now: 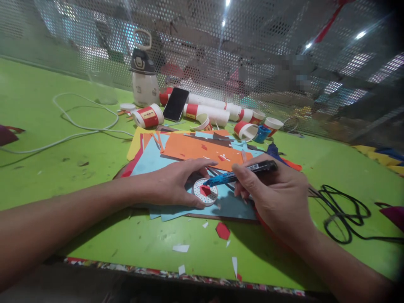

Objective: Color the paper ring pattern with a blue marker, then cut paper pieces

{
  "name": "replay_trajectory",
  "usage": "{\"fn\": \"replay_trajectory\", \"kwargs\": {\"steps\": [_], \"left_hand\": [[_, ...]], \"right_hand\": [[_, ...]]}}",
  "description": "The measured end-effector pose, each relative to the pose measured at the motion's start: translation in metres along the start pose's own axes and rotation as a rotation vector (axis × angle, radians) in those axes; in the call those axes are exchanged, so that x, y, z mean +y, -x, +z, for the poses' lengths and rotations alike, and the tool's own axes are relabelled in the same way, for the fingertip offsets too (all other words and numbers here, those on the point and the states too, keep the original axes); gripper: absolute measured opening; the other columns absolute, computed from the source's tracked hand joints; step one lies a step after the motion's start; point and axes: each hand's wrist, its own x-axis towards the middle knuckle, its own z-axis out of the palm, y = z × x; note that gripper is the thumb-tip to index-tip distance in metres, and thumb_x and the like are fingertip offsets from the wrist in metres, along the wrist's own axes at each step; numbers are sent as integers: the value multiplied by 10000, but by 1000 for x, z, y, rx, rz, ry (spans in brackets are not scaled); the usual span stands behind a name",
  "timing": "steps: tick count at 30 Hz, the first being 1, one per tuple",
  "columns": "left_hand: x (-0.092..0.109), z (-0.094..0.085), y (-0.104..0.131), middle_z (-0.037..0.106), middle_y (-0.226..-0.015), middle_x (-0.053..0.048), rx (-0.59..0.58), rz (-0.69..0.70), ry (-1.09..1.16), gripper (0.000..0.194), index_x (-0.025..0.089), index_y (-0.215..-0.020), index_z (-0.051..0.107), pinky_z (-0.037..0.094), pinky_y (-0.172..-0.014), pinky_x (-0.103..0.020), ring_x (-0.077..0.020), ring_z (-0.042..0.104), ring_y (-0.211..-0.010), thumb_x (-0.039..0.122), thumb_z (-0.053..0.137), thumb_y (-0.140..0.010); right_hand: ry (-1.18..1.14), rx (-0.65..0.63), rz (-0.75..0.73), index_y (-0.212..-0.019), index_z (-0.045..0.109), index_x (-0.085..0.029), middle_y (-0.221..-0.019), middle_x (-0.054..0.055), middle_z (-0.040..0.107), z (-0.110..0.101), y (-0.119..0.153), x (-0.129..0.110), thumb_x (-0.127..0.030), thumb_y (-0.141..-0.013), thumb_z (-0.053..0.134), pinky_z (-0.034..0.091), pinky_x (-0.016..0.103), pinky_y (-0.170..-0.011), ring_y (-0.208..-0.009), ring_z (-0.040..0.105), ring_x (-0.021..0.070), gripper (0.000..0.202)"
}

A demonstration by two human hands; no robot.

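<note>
My left hand (176,183) curves its thumb and fingers around the edge of a small round white disc (198,195), which has blue marks around its face and a red paper piece in the middle. In my right hand (274,189) is a marker pen (257,167) with a black barrel and a blue-smeared front end. Its tip reaches the upper part of the disc; whether it touches cannot be made out. Both hands are over light blue paper sheets (233,206). Beyond them lies an orange paper strip (195,148) with scraps on it.
Paper cups (148,116), a phone (176,104) and a white bottle (144,86) stand or lie along the back. A black cable (339,210) coils at right, a white cable (85,133) at left. Near the front edge are a red hexagon (222,231) and paper scraps (181,248).
</note>
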Motion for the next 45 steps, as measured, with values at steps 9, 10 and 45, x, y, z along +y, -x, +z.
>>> {"fn": "replay_trajectory", "kwargs": {"steps": [9,10,45], "left_hand": [[0,-1,0,604,-1309,-126,-4,-3,15,881,189,-1471,345,473,-955,-386,-280,588,-1144,326,783,-719],[1,-1,0,605,-1306,-125,-5,-3,13,879,188,-1470,347,472,-953,-384,-279,588,-1140,322,782,-718],[4,-2,0,618,-1261,-105,-9,-7,-22,843,208,-1442,368,471,-924,-369,-267,599,-1089,334,780,-718]], "right_hand": [[25,-24,-17,-693,636,-188,-522,-39,583,2,-1,4,-339,-833,711,426,222,-447,-455,524,93,219],[28,-27,-14,-690,635,-187,-518,-38,586,3,-1,4,-344,-832,711,425,222,-445,-453,523,94,225],[105,-163,42,-722,618,-184,-528,-29,599,5,-5,2,-342,-840,680,412,231,-464,-469,530,101,207]]}}
